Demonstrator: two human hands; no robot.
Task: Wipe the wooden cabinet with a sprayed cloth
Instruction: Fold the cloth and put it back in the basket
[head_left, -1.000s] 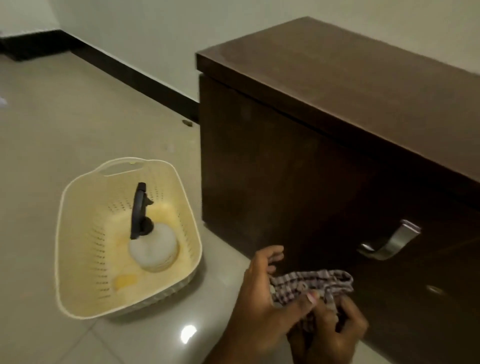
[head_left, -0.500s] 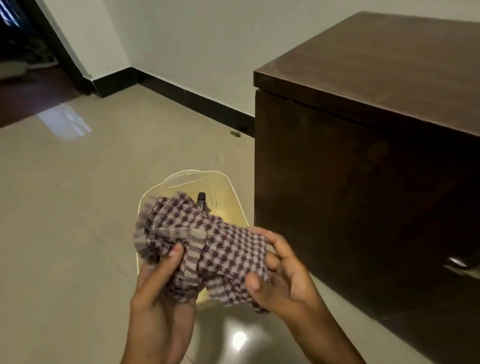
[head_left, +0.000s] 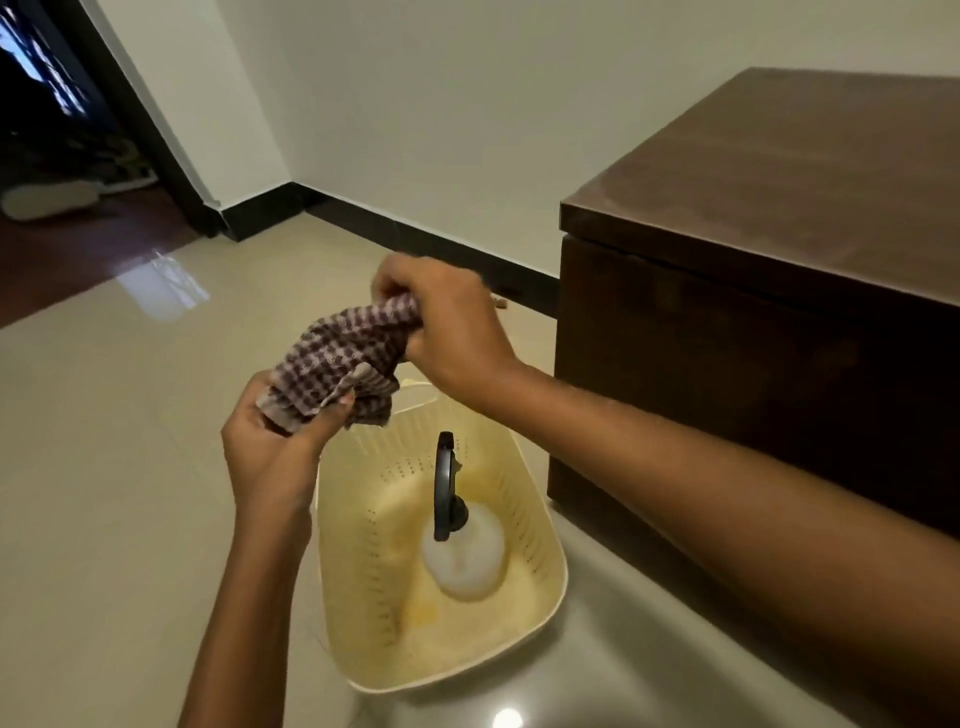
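Note:
A checked purple-and-white cloth is stretched between both hands above the floor. My left hand pinches its lower end. Its upper end is gripped by my right hand, which is raised higher. Below them a white spray bottle with a black trigger head stands inside a cream perforated basket. The dark wooden cabinet stands at the right, its top bare and its side facing the basket.
The basket sits on glossy beige floor tiles, close to the cabinet's lower corner. A pale wall with a black skirting board runs behind. A dark doorway opens at the far left.
The view has swung down and left. The hands rose and pulled apart, so the bunched cloth is now drawn out between them; the right hand lifted its end higher.

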